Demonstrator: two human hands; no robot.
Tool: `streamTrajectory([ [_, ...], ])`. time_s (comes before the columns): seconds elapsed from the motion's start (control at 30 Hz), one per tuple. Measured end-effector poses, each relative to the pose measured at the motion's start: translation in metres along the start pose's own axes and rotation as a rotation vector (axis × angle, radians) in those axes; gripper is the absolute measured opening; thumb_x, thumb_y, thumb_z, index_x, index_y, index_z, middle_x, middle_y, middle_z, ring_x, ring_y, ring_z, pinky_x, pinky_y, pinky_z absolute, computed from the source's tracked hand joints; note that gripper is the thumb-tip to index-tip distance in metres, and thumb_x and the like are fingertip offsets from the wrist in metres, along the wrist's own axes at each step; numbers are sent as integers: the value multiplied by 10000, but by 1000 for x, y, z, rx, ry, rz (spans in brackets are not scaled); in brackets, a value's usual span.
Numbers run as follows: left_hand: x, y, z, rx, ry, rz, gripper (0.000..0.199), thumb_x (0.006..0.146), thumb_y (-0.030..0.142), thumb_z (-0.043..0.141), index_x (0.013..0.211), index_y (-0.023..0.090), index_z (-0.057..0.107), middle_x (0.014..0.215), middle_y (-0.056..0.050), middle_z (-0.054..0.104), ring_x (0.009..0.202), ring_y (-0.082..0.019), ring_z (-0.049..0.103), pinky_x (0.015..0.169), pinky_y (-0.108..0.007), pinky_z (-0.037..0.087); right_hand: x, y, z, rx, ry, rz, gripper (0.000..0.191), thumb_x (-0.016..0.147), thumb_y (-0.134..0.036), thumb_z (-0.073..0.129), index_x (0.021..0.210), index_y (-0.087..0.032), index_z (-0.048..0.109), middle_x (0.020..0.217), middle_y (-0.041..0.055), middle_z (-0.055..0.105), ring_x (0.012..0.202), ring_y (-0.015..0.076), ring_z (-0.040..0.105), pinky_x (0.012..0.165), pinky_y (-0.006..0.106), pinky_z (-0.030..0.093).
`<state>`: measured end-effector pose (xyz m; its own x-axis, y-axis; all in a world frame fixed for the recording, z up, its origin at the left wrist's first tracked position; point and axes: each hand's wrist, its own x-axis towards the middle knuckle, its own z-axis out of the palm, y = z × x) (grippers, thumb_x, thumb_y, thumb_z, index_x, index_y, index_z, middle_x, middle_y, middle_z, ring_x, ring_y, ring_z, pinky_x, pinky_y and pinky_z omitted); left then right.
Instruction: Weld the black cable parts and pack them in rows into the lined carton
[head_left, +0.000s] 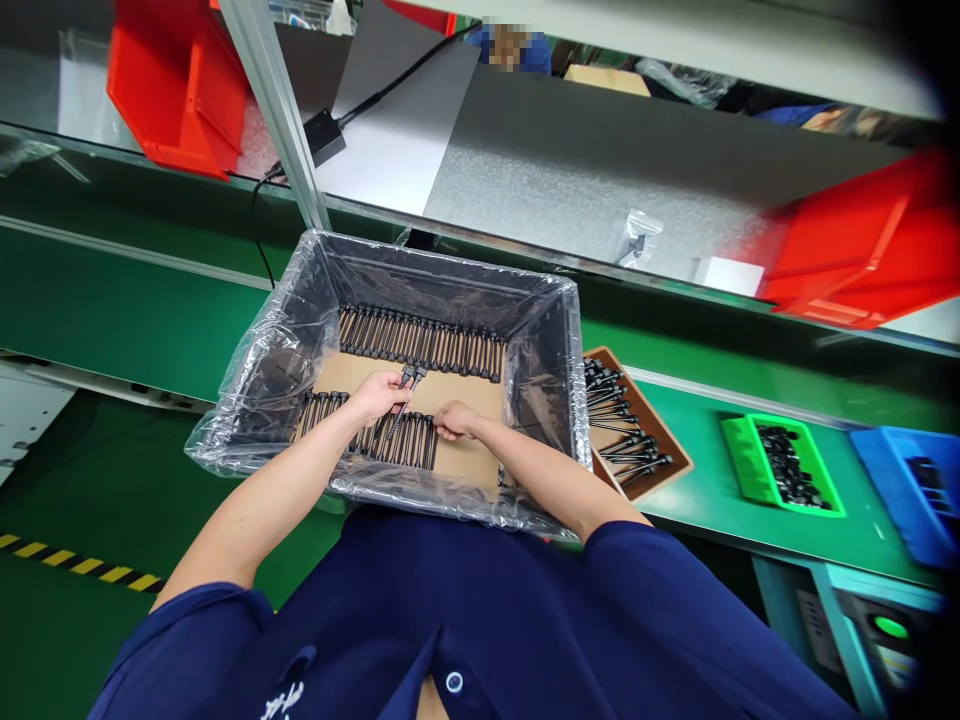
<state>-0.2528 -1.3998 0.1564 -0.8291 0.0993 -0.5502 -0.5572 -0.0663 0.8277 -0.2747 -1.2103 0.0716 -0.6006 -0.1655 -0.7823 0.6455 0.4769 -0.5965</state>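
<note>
A bin (546,400) lined with clear plastic stands in front of me, with brown cardboard on its floor. Short black cables (420,340) with thick ends lie side by side in a back row, and more cables (322,405) form a front row. My left hand (382,395) is closed on a few loose cables (403,408), held slanting above the front row. At that row's right end, my right hand (455,420) has its fingers pinched at the head of the last cable (430,440); the fingertips partly hide it.
Right of the bin, a brown tray (679,450) holds more black cables. Beyond it are a green bin (739,450) of small black parts and a blue bin (885,470). Red bins (169,90) and a black adapter (322,138) sit on the shelf above.
</note>
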Motion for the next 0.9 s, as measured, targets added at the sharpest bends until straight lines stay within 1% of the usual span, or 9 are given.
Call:
streamTrajectory([
  [0.1,1,-2,1,-6,-6,22,283,617,199,814,750,133,574,527,11,602,440,-110,556,442,-210,378,-15,-23,1,311,-270,-156,9,830,-151,629,830,-142,629,680,19,680,489,85,584,435,167,486],
  [0.17,1,-3,0,-3,-18,42,280,614,209,818,732,130,577,526,-2,612,442,-112,556,431,-206,363,-27,-36,10,508,-358,-271,61,847,-210,631,873,-156,616,714,10,680,528,80,598,453,161,497],
  [0.3,2,-5,-1,-10,-11,32,268,615,234,825,725,112,612,597,-30,649,546,-123,610,544,-236,467,-40,-48,27,606,-213,-305,128,843,-259,654,802,-154,592,588,-24,616,453,61,541,386,125,438],
  [0.43,3,-3,-1,-58,40,46,279,635,275,822,736,111,619,621,-17,636,595,-117,619,628,-264,519,-24,-42,15,595,-106,-265,163,879,-254,609,765,-163,535,637,-16,632,431,52,528,393,135,448],
  [0.57,4,-2,-1,-52,71,41,269,655,271,810,746,117,609,627,-10,623,567,-101,604,579,-233,506,0,-13,-7,187,119,-78,214,881,-271,607,733,-175,486,499,-32,551,392,80,517,432,183,481],
  [0.67,4,-2,-1,-43,52,52,252,674,269,795,744,115,609,637,-13,620,570,-99,604,571,-225,504,10,11,-14,-37,204,12,158,848,-231,636,760,-160,525,518,3,574,451,126,573,484,223,500],
  [0.77,5,-3,-2,-13,43,70,235,696,273,777,739,113,611,639,-18,618,583,-101,609,571,-219,502,11,29,-15,-621,185,-187,54,840,-185,614,809,-142,601,767,95,675,720,191,669,654,251,516],
  [0.83,5,-3,-2,3,49,74,222,699,263,775,752,112,621,641,-20,622,589,-101,610,564,-210,493,8,38,-12,-997,96,-344,36,824,-149,606,830,-142,641,937,131,682,877,232,665,755,277,502],
  [0.9,4,-3,-2,7,47,70,211,694,247,778,763,111,632,642,-20,625,590,-99,608,567,-207,490,3,48,-6,-1132,-7,-397,57,784,-99,615,795,-129,662,977,157,674,912,265,659,791,308,494],
])
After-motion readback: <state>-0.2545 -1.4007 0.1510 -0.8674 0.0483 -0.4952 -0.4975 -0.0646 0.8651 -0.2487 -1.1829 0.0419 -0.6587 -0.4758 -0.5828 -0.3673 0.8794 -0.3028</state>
